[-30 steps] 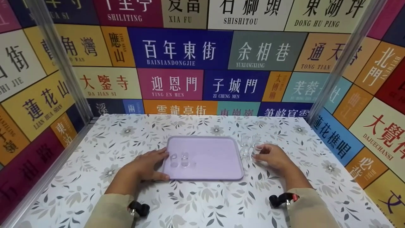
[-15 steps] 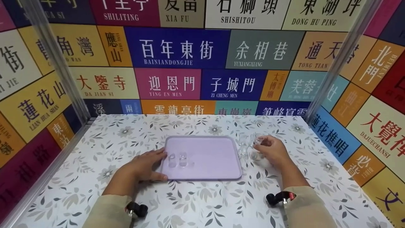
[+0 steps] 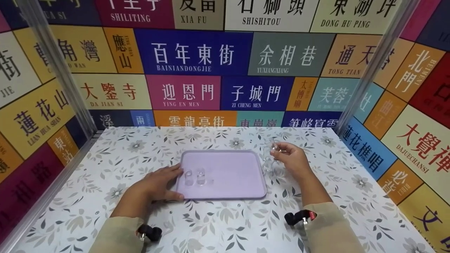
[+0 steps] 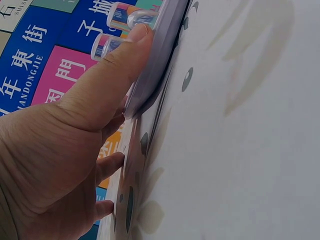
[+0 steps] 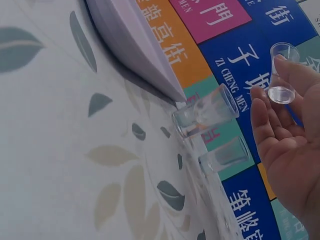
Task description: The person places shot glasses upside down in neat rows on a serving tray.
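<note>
One spread left hand [image 3: 158, 184] rests, nothing grasped, at the left rim of the tray [image 3: 233, 177], whose long axis runs sideways. Two small glasses [image 3: 200, 178] stand inside that end. Off the tray's right edge stand more glasses [image 5: 206, 114]. Beside its far right corner the nearer right hand [image 3: 291, 159] pinches a tilted glass [image 5: 278, 84]; the tray lies leftward from it.

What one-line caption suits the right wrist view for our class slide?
Right hand holding a glass, with two more glasses standing beside the tray.
</note>
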Demonstrator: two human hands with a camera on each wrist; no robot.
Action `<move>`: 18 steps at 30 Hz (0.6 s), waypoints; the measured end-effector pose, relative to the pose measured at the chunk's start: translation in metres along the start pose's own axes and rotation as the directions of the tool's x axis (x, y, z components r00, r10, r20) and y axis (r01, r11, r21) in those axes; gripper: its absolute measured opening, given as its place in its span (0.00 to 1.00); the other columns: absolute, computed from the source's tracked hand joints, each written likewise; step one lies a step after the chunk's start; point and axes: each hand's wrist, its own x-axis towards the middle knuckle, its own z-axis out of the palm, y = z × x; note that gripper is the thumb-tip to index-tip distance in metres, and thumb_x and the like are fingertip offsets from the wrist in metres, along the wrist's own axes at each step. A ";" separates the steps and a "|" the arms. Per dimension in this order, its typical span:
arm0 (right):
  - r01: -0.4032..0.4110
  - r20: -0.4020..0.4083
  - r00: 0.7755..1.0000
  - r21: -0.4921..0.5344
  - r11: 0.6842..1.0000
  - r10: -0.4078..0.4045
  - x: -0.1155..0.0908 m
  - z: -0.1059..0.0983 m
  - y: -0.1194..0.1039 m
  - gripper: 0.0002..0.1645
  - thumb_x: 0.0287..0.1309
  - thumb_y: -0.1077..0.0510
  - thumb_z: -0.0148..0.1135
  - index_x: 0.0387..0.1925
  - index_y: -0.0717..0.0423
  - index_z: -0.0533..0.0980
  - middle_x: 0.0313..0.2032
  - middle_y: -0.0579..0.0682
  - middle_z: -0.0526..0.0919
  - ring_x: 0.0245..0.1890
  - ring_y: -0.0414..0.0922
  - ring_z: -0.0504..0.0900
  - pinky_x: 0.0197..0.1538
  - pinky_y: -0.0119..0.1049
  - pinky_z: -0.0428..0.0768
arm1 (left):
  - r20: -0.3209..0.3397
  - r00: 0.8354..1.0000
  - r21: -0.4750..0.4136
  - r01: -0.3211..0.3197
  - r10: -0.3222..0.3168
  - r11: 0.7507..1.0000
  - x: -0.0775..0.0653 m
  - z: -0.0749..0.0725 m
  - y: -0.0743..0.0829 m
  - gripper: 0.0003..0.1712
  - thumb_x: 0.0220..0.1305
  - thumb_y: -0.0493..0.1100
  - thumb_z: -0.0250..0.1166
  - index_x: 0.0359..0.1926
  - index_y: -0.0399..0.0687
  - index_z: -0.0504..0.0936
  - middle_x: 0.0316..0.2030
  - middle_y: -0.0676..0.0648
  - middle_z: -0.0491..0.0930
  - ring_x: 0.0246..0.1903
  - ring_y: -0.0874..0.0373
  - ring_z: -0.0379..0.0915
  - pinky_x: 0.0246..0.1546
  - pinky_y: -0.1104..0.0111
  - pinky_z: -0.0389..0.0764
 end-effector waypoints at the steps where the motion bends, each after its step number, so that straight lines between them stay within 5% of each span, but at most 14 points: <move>1: 0.009 0.000 1.000 0.021 1.000 -0.009 0.000 0.003 0.000 0.35 0.65 0.45 0.77 0.65 0.60 0.80 0.46 0.42 0.85 0.48 0.35 0.89 0.53 0.31 0.89 | -0.002 1.000 0.000 0.000 0.000 1.000 0.000 0.000 0.000 0.66 0.50 0.77 0.76 0.85 0.67 0.58 0.87 0.59 0.47 0.87 0.40 0.41 0.84 0.32 0.42; 7: 0.059 0.018 0.998 0.077 0.995 -0.061 0.000 0.029 -0.007 0.31 0.64 0.49 0.78 0.62 0.61 0.82 0.41 0.43 0.85 0.43 0.38 0.87 0.51 0.36 0.90 | 0.004 1.000 -0.027 0.023 -0.023 0.999 -0.002 0.001 0.001 0.67 0.48 0.78 0.77 0.85 0.71 0.57 0.87 0.61 0.46 0.87 0.42 0.40 0.85 0.33 0.40; 14: 0.107 0.034 0.993 0.063 0.992 -0.109 0.001 0.065 -0.014 0.28 0.65 0.43 0.76 0.61 0.50 0.85 0.43 0.47 0.89 0.44 0.42 0.87 0.47 0.31 0.89 | -0.002 1.000 -0.037 0.017 -0.017 0.999 -0.004 -0.001 0.002 0.67 0.48 0.77 0.77 0.85 0.70 0.57 0.87 0.60 0.47 0.87 0.41 0.40 0.85 0.33 0.40; 18: 0.115 0.033 0.993 0.053 0.992 -0.117 -0.001 0.081 -0.019 0.26 0.65 0.47 0.76 0.62 0.49 0.85 0.46 0.48 0.88 0.46 0.42 0.85 0.45 0.27 0.86 | -0.007 1.000 -0.013 -0.007 0.006 1.000 -0.004 -0.001 0.002 0.65 0.52 0.76 0.76 0.85 0.66 0.58 0.87 0.58 0.48 0.87 0.40 0.42 0.84 0.32 0.42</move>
